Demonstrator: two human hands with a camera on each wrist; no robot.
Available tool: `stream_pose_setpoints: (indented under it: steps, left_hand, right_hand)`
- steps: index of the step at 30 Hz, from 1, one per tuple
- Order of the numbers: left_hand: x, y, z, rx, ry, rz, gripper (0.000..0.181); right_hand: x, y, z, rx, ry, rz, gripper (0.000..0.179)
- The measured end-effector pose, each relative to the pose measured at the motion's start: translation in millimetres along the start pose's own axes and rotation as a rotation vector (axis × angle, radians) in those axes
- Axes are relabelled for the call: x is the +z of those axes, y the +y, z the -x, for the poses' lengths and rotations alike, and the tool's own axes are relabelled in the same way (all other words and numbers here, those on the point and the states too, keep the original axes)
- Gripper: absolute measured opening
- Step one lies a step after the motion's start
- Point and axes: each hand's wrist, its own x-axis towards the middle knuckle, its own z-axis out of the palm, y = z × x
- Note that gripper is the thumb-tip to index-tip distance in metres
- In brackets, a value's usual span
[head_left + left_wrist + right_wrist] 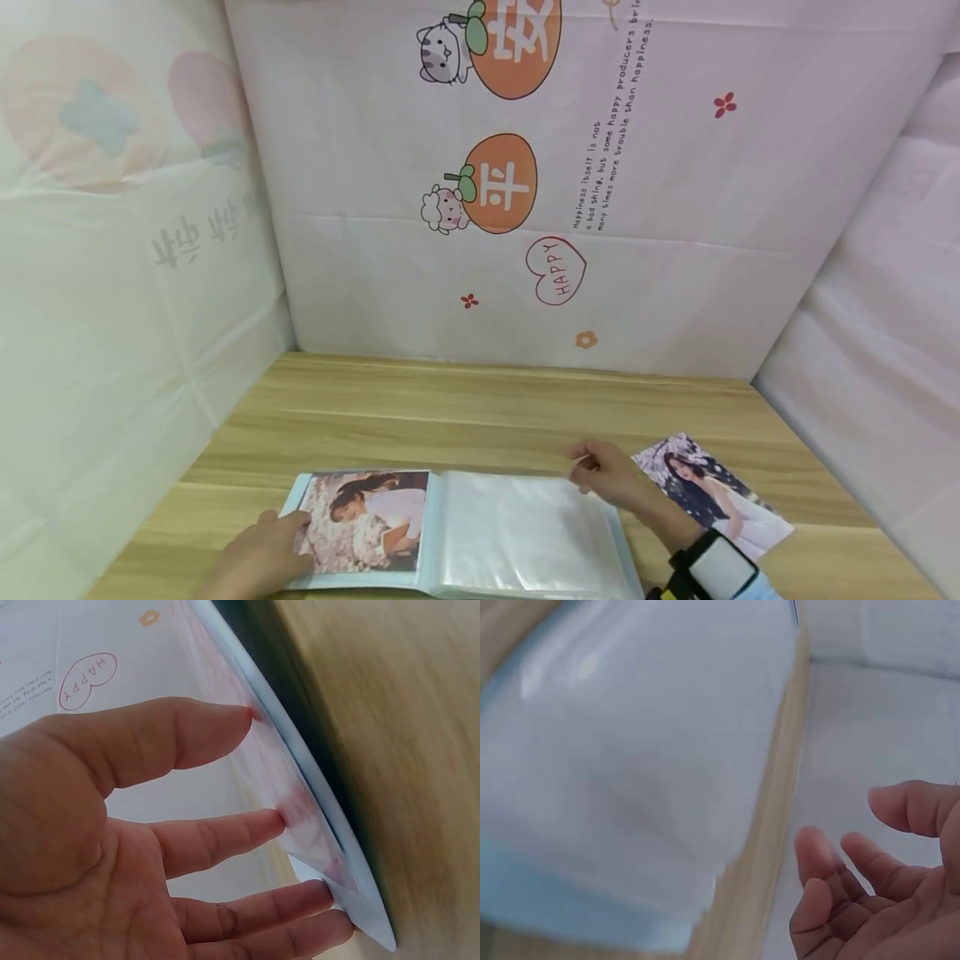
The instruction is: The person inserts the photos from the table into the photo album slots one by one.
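Observation:
A light-blue photo album (433, 533) lies spread on the table. Its left page carries a photo (367, 521) of a person with pink blossoms; the right side is a clear plastic sleeve (525, 533) with no picture in it. My left hand (266, 550) rests at the album's left edge, its fairly straight fingertips (270, 819) touching the page in the left wrist view. Over the sleeve's upper right corner hovers my right hand (603, 473), fingers loosely bent. Nothing is between thumb and fingers in the right wrist view, where the hand (885, 885) stands apart from the sleeve.
To the right of the album, a loose photo (712, 492) of a long-haired person lies on the wood-grain table (450, 417), partly behind the right forearm. White printed cloth (375, 275) walls the table at the back and both sides. The right wrist wears a black strapped device (712, 567).

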Motion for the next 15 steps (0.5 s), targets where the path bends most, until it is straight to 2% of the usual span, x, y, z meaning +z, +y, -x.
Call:
stream_pose_setpoints:
  steps: [5, 9, 15]
  left_hand:
    - [1.7, 2.0, -0.4, 0.004, 0.005, 0.001, 0.057]
    - [2.6, 1.7, -0.1, 0.006, 0.011, 0.004, 0.057]
    - [3.3, 1.0, 0.6, 0.001, -0.009, 0.024, 0.056]
  right_hand:
    - [-32.1, 16.9, 5.7, 0.058, 0.071, 0.245, 0.029]
    - [-56.7, 36.7, 12.6, 0.106, 0.087, 0.362, 0.035]
    - [-93.3, 67.7, 21.1, 0.079, 0.102, 0.571, 0.042]
